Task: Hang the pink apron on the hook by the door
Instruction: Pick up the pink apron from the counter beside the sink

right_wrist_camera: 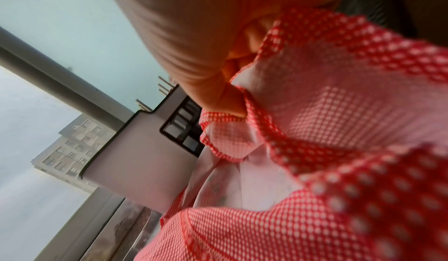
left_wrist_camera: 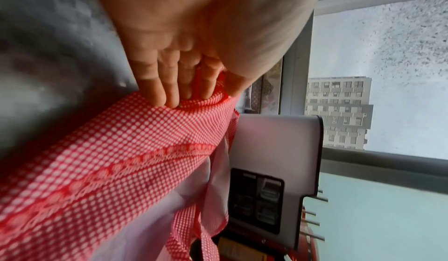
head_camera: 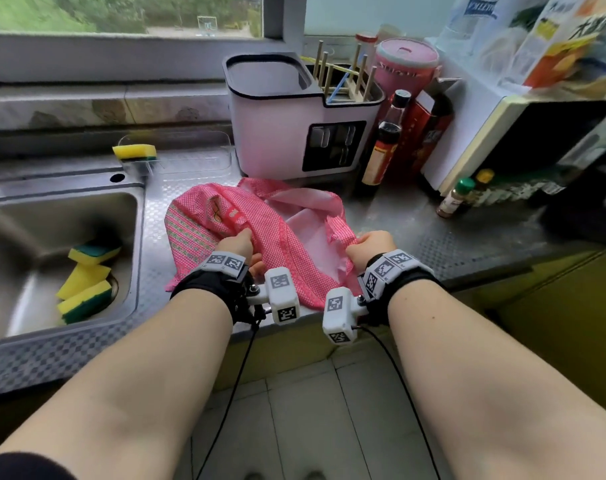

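Observation:
The pink checked apron (head_camera: pixel 281 230) lies bunched on the steel counter (head_camera: pixel 416 223) in front of a white utensil holder. My left hand (head_camera: pixel 237 242) grips a fold on its left side; in the left wrist view the fingers (left_wrist_camera: pixel 169 85) curl over the checked cloth (left_wrist_camera: pixel 126 150). My right hand (head_camera: pixel 372 245) grips the apron's right edge, and the right wrist view shows the thumb (right_wrist_camera: pixel 227 102) pinching the hem of the cloth (right_wrist_camera: pixel 339 111). No hook or door shows in any view.
A sink (head_camera: pixel 3 258) with several yellow sponges (head_camera: pixel 87 271) lies at the left. Behind the apron stands the white utensil holder (head_camera: pixel 277 126), with sauce bottles (head_camera: pixel 384 140), a red box and a pink jar to its right. A microwave (head_camera: pixel 537 140) sits at far right.

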